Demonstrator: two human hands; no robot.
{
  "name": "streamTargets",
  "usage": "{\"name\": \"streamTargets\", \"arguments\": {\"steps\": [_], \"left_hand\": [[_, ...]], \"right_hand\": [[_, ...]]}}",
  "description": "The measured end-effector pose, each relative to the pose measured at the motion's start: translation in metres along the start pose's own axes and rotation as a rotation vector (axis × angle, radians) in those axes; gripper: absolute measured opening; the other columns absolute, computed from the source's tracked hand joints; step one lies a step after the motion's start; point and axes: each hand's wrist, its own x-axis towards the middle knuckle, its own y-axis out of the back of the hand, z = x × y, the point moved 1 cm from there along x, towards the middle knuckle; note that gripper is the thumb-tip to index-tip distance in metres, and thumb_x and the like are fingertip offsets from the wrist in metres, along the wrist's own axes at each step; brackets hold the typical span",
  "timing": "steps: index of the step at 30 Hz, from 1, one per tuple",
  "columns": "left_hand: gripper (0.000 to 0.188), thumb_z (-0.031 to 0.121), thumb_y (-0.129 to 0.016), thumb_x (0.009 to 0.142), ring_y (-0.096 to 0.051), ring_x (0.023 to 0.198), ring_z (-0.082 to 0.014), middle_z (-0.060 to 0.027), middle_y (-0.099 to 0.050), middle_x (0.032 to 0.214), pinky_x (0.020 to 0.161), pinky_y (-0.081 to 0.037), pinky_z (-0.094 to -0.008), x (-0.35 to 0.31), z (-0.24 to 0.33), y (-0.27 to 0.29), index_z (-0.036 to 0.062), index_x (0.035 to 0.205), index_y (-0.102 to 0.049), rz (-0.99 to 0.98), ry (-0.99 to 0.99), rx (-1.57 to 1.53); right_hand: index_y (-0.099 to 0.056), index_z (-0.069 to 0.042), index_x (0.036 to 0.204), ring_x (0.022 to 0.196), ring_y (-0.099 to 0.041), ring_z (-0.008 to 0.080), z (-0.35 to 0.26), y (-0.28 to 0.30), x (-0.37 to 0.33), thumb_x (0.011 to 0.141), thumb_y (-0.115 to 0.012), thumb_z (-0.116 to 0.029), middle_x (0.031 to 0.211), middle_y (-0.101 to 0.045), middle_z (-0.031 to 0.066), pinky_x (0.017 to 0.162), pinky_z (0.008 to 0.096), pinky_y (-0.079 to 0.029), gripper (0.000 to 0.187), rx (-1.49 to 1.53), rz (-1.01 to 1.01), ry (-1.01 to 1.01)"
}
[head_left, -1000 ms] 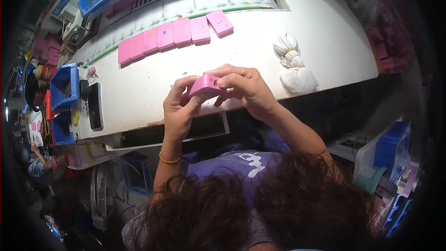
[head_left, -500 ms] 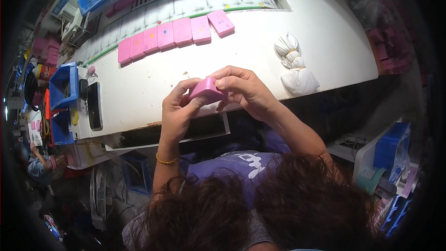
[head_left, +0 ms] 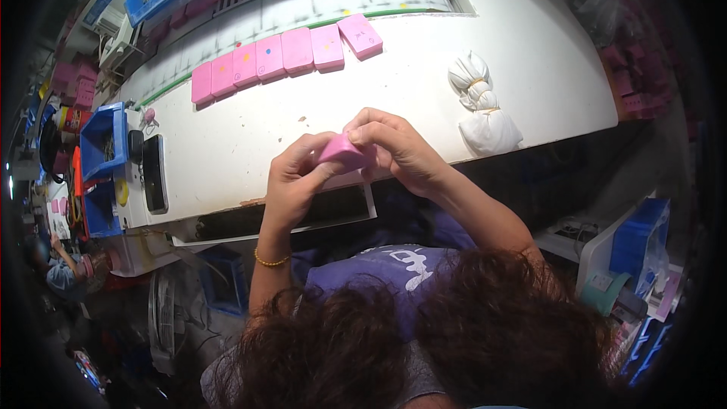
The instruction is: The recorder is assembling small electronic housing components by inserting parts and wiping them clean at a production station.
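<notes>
Between my two hands, above the table's near edge, is a small pink block (head_left: 342,154). My left hand (head_left: 299,170) grips its left side, thumb below and fingers behind. My right hand (head_left: 394,144) closes on its upper right, with thumb and fingertips at the corner. The fingers cover part of the block, so its far side is hidden. Beyond my hands, several similar pink blocks stand side by side in a slanting row (head_left: 271,59), some with small coloured dots. The rightmost pink block (head_left: 360,36) is tilted away from the others.
A knotted white cloth bundle (head_left: 488,110) lies on the right of the white table (head_left: 424,68). A phone (head_left: 154,174) and blue bins (head_left: 104,136) are at the left. Along the back runs a white belt (head_left: 303,11) with a green edge. A person (head_left: 72,269) sits far left.
Both hands have shifted slightly, the left one a little to the right. The pink block has turned and tilted in the fingers. The row and the bundle stay put.
</notes>
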Motion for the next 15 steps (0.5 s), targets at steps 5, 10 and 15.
{"name": "streamTargets", "arguments": {"steps": [5,10,15], "left_hand": [[0.029,0.005,-0.068,0.09,-0.061,0.087,-0.0089,-0.0033,-0.067,0.095,0.078,-0.049,-0.0226,0.007,-0.002,-0.014,-0.0011,0.117,-0.062,-0.002,0.01,-0.08],[0.032,0.017,-0.067,0.094,-0.064,0.086,-0.0109,-0.0064,-0.067,0.095,0.068,-0.049,-0.0222,0.01,-0.009,-0.003,-0.0005,0.118,-0.055,0.118,-0.009,-0.279],[0.03,0.016,-0.063,0.096,-0.066,0.086,-0.0148,-0.0114,-0.067,0.106,0.067,-0.053,-0.0254,0.012,-0.008,-0.022,0.0014,0.119,-0.049,0.196,-0.054,-0.318]], "right_hand": [[-0.069,-0.005,0.105,0.061,-0.043,0.0014,0.003,0.016,0.022,0.093,-0.054,-0.01,0.07,-0.054,-0.0057,0.052,0.019,-0.035,0.019,-0.285,0.128,0.435],[-0.074,-0.006,0.092,0.053,-0.052,0.0108,-0.017,0.034,0.009,0.092,-0.066,-0.034,0.069,-0.066,0.0085,0.05,0.0262,-0.04,0.029,-1.01,0.403,0.397],[-0.066,-0.004,0.118,0.073,-0.063,0.0128,-0.002,0.01,-0.011,0.091,-0.069,-0.022,0.103,-0.068,0.0102,0.064,0.0248,-0.051,0.033,-0.809,0.169,0.696]]}}
